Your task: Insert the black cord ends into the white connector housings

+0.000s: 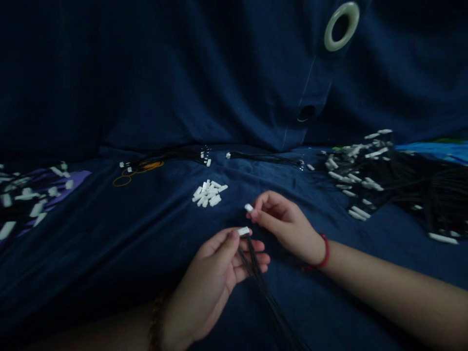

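My left hand point(215, 278) pinches a white connector point(243, 231) between thumb and forefinger. Black cables point(265, 290) run from that connector across my fingers and down to the bottom edge. Just above and to the right, my right hand point(288, 224) holds a small white piece point(249, 207) in its fingertips, apart from the connector. Beyond my hands, a small pile of white connectors point(209, 193) lies on the dark blue cloth point(146, 234).
Black cables with white ends point(369, 170) are heaped at the right. Another bundle lies over purple material point(78, 183) at the left. Orange rubber bands point(122, 181) and thin cable bundles point(265, 158) lie farther back, before a hanging blue curtain point(183, 73) with a ring point(331, 34).
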A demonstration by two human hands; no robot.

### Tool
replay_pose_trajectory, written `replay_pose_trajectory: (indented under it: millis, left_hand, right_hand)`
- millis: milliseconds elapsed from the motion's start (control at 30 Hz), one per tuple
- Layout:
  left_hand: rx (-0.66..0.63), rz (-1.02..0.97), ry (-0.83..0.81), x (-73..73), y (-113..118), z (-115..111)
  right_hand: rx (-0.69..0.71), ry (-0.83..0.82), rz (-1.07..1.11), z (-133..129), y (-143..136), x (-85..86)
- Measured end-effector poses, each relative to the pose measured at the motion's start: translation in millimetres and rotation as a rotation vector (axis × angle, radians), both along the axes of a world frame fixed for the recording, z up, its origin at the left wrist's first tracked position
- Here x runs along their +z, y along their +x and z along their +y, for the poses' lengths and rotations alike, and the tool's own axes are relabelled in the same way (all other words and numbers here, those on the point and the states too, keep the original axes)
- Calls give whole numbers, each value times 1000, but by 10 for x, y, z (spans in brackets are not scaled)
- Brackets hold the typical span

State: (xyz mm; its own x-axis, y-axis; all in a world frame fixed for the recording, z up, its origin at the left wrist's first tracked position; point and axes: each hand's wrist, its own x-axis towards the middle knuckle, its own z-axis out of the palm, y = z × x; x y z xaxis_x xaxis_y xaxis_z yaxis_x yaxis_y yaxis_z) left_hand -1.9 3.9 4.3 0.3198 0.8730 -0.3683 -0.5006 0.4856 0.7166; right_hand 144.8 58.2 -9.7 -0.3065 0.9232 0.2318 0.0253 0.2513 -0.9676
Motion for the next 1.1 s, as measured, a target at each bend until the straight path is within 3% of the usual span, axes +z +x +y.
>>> replay_pose_trajectory:
  millis: [100, 200, 467, 667, 900, 1100]
  left_hand:
    - [-68, 32, 44, -1, -10, -18]
    - [-113, 71, 89, -9, -14, -35]
    - [-111, 90, 124, -6, 3, -43]
    - [-88, 104, 100, -10, -29, -22]
    - [-79, 83, 95, 6, -32, -18]
    - [-148, 219, 91, 17, -31, -8]
  right_hand:
    - [68, -128, 29, -302, 166, 3]
    - [140, -195, 44, -396, 234, -11]
    - [176, -141, 47, -357, 209, -16]
    - [119, -10, -45, -307, 271, 14]
    - [196, -62, -31, -339, 280, -12]
    - [188, -19, -135, -404, 251, -15]
